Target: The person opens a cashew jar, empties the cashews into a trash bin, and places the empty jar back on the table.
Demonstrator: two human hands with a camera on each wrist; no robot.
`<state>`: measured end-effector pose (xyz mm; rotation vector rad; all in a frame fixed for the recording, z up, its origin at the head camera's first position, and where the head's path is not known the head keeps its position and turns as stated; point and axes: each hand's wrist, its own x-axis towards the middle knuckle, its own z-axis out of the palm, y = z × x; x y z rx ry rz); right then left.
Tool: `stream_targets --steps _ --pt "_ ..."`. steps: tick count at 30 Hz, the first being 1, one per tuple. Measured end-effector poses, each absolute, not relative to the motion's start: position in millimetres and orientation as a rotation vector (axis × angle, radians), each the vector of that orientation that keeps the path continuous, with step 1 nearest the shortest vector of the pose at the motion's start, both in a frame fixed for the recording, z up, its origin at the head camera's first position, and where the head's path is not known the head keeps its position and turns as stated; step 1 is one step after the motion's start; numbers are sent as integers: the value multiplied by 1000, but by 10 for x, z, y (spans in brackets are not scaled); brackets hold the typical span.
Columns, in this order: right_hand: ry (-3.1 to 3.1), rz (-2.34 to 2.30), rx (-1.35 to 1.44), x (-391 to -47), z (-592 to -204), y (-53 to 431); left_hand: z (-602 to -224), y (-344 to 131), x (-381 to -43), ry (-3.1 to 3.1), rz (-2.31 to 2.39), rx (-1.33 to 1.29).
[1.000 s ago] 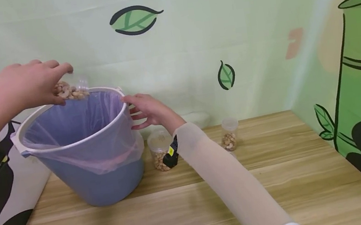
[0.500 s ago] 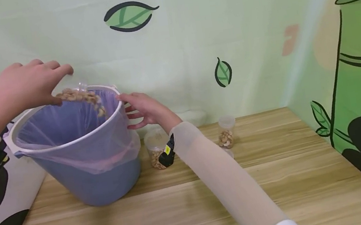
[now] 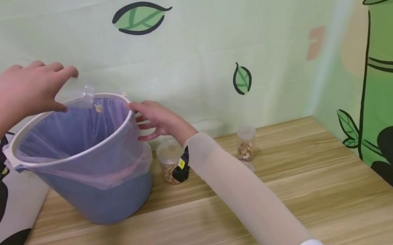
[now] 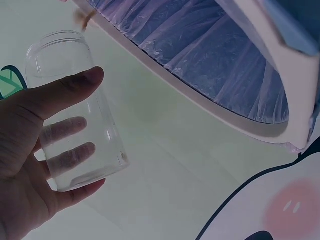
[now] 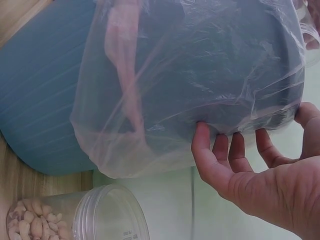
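My left hand (image 3: 31,89) grips a clear plastic jar (image 4: 75,115), its thumb on one side and fingers on the other. The jar is tipped over a blue bucket (image 3: 113,201), its mouth towards the bucket's inside. Only a few cashews (image 3: 98,108) show at the mouth; the jar body looks nearly bare in the left wrist view. A thin pinkish plastic bag (image 3: 113,172) lines the bucket and folds over its white rim (image 3: 69,158). My right hand (image 3: 158,119) touches the rim and the bagged outer side with spread fingertips (image 5: 201,130).
A wide clear jar of cashews (image 5: 40,220) stands right of the bucket, partly behind my right wrist. Further right is a slimmer jar of nuts (image 3: 246,149), with a round clear item (image 3: 248,166) half hidden by my sleeve. All stand on a wooden table (image 3: 204,230).
Cashews have poured out of the jar into the bucket, leaving the jar nearly bare. My left hand has tilted the jar's mouth lower. The right hand keeps its place at the rim.
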<state>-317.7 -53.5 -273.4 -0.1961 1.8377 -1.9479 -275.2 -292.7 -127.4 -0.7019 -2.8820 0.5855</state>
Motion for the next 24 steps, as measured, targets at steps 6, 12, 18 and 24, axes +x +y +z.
stream_targets --steps 6,12,18,24 --pt "1835 -1946 -194 -3197 -2742 -536 -1260 -3002 -2759 -2891 596 -681" --pt "1832 -1941 -188 -3212 -2746 -513 -1263 -3037 -2764 -2896 616 -631" --pt "1840 -1955 -183 -3222 -2734 -496 -1236 -3071 -2791 -2887 632 -608" --pt "1839 -1937 -194 -3201 -2740 -508 -1251 -3133 -2792 -2914 634 -571"
